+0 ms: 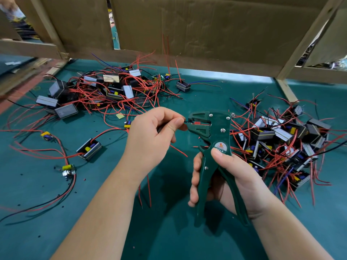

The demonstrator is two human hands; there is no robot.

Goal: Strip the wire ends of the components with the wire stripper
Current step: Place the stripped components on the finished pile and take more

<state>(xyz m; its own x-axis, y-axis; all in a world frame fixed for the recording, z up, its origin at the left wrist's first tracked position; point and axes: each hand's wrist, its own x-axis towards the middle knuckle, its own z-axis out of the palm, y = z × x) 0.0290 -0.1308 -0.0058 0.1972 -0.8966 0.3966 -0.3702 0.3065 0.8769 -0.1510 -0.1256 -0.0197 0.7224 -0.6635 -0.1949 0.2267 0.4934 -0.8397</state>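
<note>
My right hand (pixel 223 177) grips the handles of a dark green wire stripper (pixel 212 139), held upright with its jaws pointing left. My left hand (pixel 150 136) pinches a thin black wire (pixel 185 121) between thumb and forefinger, and the wire's end sits in the stripper's jaws by the red blade insert. A component (pixel 127 124) with a yellow part hangs just left of my left hand. Red wires (pixel 148 192) trail down below my left wrist.
A heap of boxed components with red wires (pixel 105 91) lies at the back left, another heap (pixel 281 139) at the right. Single components (pixel 89 149) and a loose capacitor (pixel 68 170) lie on the green table (pixel 37 212). Cardboard and wooden frames (pixel 206 34) wall the back.
</note>
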